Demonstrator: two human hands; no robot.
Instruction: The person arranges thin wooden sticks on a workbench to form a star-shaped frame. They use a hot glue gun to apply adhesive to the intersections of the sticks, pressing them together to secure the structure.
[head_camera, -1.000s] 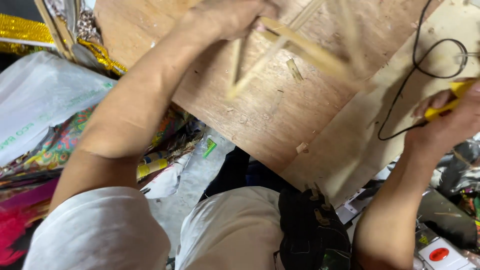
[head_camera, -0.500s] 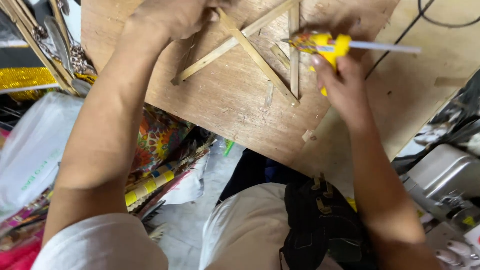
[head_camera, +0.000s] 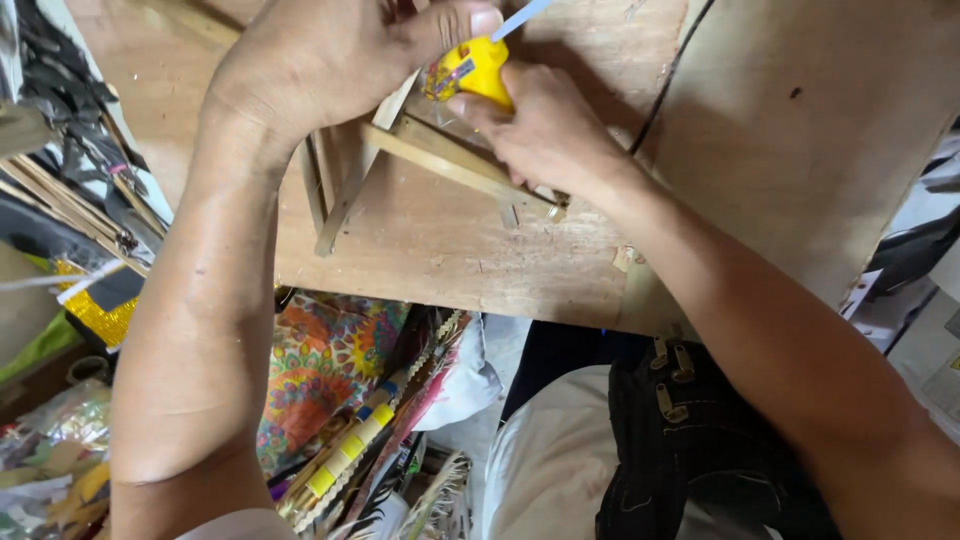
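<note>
The right hand (head_camera: 550, 130) is seen closed around a yellow glue gun (head_camera: 470, 70), whose pale glue stick (head_camera: 518, 18) juts out toward 1 o'clock at the top edge of the view. The left hand (head_camera: 330, 60) is pressed down just beside it at 9 o'clock, its fingers curled over the upper part of a frame of thin wooden sticks (head_camera: 440, 165), with the thumb laid against the gun's yellow body; the two hands are thus held close together, touching around the gun. The frame is laid flat on a plywood board (head_camera: 450, 250), one stick running from the hands toward 4 o'clock and another slanting down toward 7 o'clock, where its end rests on bare wood. A black cable (head_camera: 665, 85) is seen curving over the board at 2 o'clock from the hands. Below the board's near edge, at 6 o'clock, white trousers (head_camera: 550, 470) and a black bag with metal clasps (head_camera: 680, 440) are visible. At 7 o'clock a heap of brightly patterned paper (head_camera: 320, 370) and striped yellow rods (head_camera: 350, 445) is piled, and at 9 o'clock a bundle of dark sticks (head_camera: 70, 200) is stacked.
</note>
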